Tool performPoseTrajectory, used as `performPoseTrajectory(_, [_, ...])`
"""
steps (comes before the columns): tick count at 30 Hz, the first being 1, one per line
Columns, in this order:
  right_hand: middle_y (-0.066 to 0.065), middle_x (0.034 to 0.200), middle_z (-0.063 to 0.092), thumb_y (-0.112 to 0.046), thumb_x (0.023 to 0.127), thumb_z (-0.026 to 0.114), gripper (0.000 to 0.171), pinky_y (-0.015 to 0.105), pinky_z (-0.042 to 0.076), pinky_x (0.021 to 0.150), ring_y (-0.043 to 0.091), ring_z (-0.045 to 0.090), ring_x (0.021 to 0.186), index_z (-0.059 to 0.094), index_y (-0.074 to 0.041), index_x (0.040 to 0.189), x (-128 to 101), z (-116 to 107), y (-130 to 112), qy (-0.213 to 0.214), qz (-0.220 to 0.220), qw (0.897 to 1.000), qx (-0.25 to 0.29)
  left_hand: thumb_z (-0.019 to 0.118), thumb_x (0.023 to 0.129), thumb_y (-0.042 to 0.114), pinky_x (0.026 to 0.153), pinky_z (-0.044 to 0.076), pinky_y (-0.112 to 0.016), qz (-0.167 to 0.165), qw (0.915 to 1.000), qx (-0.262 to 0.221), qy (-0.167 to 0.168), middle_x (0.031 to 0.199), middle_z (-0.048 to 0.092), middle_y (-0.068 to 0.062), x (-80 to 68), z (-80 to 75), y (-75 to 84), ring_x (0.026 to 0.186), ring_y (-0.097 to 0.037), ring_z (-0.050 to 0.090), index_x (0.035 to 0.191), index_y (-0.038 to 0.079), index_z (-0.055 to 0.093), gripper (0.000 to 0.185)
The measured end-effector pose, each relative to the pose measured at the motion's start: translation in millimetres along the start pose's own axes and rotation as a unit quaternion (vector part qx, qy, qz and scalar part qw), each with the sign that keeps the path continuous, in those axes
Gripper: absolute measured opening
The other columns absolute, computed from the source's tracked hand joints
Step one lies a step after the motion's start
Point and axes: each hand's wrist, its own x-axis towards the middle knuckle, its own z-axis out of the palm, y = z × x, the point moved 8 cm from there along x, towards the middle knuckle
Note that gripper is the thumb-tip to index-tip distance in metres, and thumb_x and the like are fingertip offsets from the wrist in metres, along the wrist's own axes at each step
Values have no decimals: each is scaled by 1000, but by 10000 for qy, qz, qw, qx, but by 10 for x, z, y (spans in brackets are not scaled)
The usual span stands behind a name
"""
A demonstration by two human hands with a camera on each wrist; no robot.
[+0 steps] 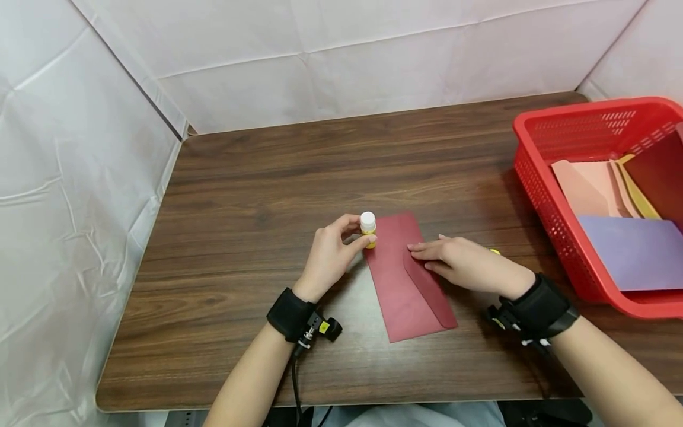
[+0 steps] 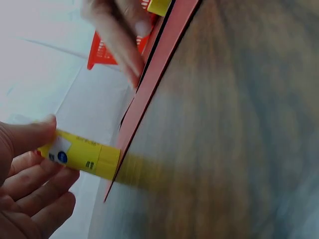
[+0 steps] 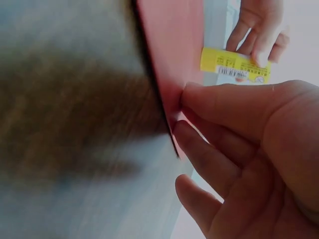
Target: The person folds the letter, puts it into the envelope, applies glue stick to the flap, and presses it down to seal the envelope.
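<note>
Left hand (image 1: 328, 255) grasping glue stick (image 1: 368, 229) upright at envelope (image 1: 408, 279) edge; right hand (image 1: 461, 264) released, pressing flat on flap, on desk (image 1: 240, 196).

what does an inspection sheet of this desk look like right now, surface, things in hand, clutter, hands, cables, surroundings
surface: dark wood-grain table, bare around the work.
job's things: dark red envelope flat on the table, flap folded over; yellow glue stick with a white end up, standing at the envelope's top left corner.
clutter: red basket at the right edge, holding coloured paper sheets; a small yellow item peeks out behind the right hand, unclear.
grippers: left hand pinches the glue stick; right hand lies with straight fingers on the envelope's flap.
cables: black cable runs from the left wrist strap off the near edge.
surroundings: white sheeting on three sides.
</note>
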Motion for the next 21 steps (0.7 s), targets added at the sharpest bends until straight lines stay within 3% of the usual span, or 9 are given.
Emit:
performPoseTrajectory(12, [21, 137, 60, 5, 88, 71, 43, 49, 53, 96, 36, 61, 122, 64, 6, 131, 39, 1, -59, -209, 249, 9991, -289, 76, 93, 22, 97, 54, -36, 53, 9999, 94, 44, 109, 73, -5, -10, -5, 34, 108, -16, 68, 119, 6, 67, 32])
performPoseTrajectory(21, [20, 133, 63, 5, 87, 74, 39, 43, 58, 87, 33, 66, 114, 67, 6, 126, -191, 96, -268, -64, 308, 9976, -612, 76, 92, 22, 98, 53, -36, 60, 9999, 77, 63, 108, 74, -5, -1, -2, 24, 108, -16, 68, 119, 7, 68, 32])
